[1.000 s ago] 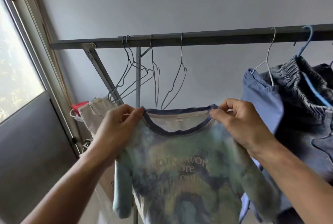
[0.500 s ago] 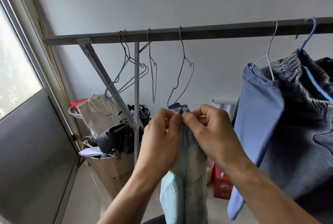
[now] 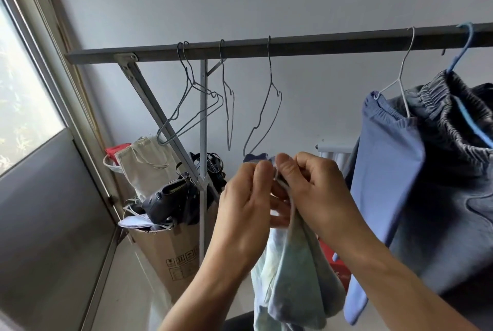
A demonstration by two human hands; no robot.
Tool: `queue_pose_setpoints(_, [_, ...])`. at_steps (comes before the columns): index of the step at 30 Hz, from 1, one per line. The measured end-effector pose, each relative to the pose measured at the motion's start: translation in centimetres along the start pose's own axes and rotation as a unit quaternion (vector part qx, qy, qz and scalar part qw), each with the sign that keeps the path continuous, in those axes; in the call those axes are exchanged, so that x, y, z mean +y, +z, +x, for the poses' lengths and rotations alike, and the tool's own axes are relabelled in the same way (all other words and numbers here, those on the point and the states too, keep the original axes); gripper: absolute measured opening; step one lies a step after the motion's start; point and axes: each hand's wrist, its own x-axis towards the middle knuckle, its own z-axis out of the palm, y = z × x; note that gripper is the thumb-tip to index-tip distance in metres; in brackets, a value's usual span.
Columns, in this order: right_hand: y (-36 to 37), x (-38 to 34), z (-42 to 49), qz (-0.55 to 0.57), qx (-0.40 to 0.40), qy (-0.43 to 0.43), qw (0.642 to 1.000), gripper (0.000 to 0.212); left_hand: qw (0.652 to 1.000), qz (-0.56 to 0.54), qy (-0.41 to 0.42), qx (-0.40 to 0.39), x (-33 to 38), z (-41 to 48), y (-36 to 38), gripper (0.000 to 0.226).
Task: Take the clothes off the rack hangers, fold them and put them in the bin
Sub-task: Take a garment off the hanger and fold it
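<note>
A pale green-blue tie-dye shirt (image 3: 289, 280) hangs folded in half lengthwise below my hands. My left hand (image 3: 245, 205) and my right hand (image 3: 312, 192) pinch its collar together at the top, thumbs nearly touching. Above them runs the grey rack bar (image 3: 306, 44) with several bare wire hangers (image 3: 262, 114). At the right, light blue pants (image 3: 386, 178) hang on a white hanger (image 3: 401, 80), and dark grey pants (image 3: 453, 178) hang on a blue hanger (image 3: 462, 48).
A cardboard box (image 3: 176, 253) stuffed with bags and a beige tote (image 3: 141, 162) stands by the rack's upright post (image 3: 203, 144). A window and grey panel (image 3: 40, 197) fill the left. A red box (image 3: 337, 264) sits on the floor behind the shirt.
One second ago I held the shirt spread wide by its shoulders. My hands have come together and the shirt now hangs folded in half; since half a second ago little has changed.
</note>
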Motion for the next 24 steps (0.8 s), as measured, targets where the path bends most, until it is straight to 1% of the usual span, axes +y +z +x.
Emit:
queue_pose_setpoints(2, [-0.2,-0.4,-0.3,0.028,-0.039,0.015,0.999,0.042,0.999,-0.023,-0.005,-0.042,0.7,-0.3,0.0,0.056])
queue_pose_setpoints(3, [-0.3,-0.4,-0.3,0.042,-0.054,0.021,0.997,0.037,0.998,-0.03,-0.01,-0.052,1.1,-0.4,-0.2,0.059])
queue_pose_setpoints(5, [-0.7,-0.2,0.1,0.072,-0.066,0.025,0.995,0.016,0.998,-0.017,-0.011,-0.057,1.4,-0.2,-0.5,0.057])
queue_pose_setpoints(6, [-0.9,-0.1,0.3,0.086,-0.07,0.027,0.993,0.007,0.998,0.032,0.012,-0.049,1.3,0.0,-0.9,0.051])
queue_pose_setpoints(7, [-1.1,0.0,0.6,0.097,-0.071,0.028,0.992,0.004,0.992,0.108,0.057,-0.024,1.2,0.4,-1.4,0.044])
queue_pose_setpoints(8, [-1.3,0.0,0.8,0.101,-0.072,0.026,0.992,0.008,0.974,0.19,0.12,0.009,1.2,0.9,-2.0,0.035])
queue_pose_setpoints(9, [-1.5,0.0,1.0,0.1,-0.077,0.02,0.992,0.009,0.947,0.262,0.182,0.026,1.5,1.5,-2.6,0.033])
queue_pose_setpoints(10, [-1.7,-0.2,1.0,0.098,-0.087,0.009,0.991,0.008,0.919,0.321,0.228,0.011,1.9,2.1,-3.2,0.041])
queue_pose_setpoints(11, [-1.8,-0.4,1.0,0.101,-0.102,-0.002,0.99,0.006,0.894,0.368,0.255,-0.032,2.1,2.9,-3.6,0.052])
queue_pose_setpoints(12, [-1.9,-0.6,1.1,0.11,-0.116,-0.013,0.987,0.005,0.874,0.404,0.259,-0.082,2.5,3.6,-3.9,0.06])
queue_pose_setpoints(13, [-2.0,-0.7,1.1,0.123,-0.125,-0.021,0.984,0.006,0.863,0.423,0.247,-0.125,2.8,4.3,-4.1,0.062])
queue_pose_setpoints(14, [-2.1,-0.8,1.1,0.134,-0.126,-0.029,0.982,0.007,0.864,0.422,0.226,-0.157,3.1,4.8,-4.1,0.057])
queue_pose_setpoints(16, [-2.4,-0.9,1.4,0.149,-0.113,-0.045,0.981,0.01,0.884,0.388,0.181,-0.189,3.2,5.8,-4.1,0.044])
queue_pose_setpoints(17, [-2.6,-0.9,1.4,0.154,-0.103,-0.05,0.981,0.01,0.895,0.361,0.171,-0.199,3.1,6.1,-4.0,0.044])
queue_pose_setpoints(19, [-3.0,-0.4,1.4,0.141,-0.102,-0.051,0.983,0.011,0.905,0.331,0.167,-0.207,3.1,6.5,-4.0,0.046])
queue_pose_setpoints(21, [-3.7,0.8,1.2,0.077,-0.123,-0.048,0.988,0.016,0.906,0.33,0.165,-0.21,3.6,6.7,-4.0,0.041])
queue_pose_setpoints(22, [-4.0,1.6,1.0,0.033,-0.135,-0.047,0.989,0.015,0.907,0.33,0.156,-0.208,4.0,6.8,-4.1,0.037])
queue_pose_setpoints(23, [-4.4,2.5,0.8,-0.006,-0.142,-0.04,0.989,0.012,0.91,0.328,0.146,-0.208,4.4,6.9,-4.3,0.036])
queue_pose_setpoints(24, [-4.7,3.2,0.7,-0.033,-0.145,-0.034,0.988,0.015,0.909,0.331,0.141,-0.21,4.9,6.9,-4.4,0.038])
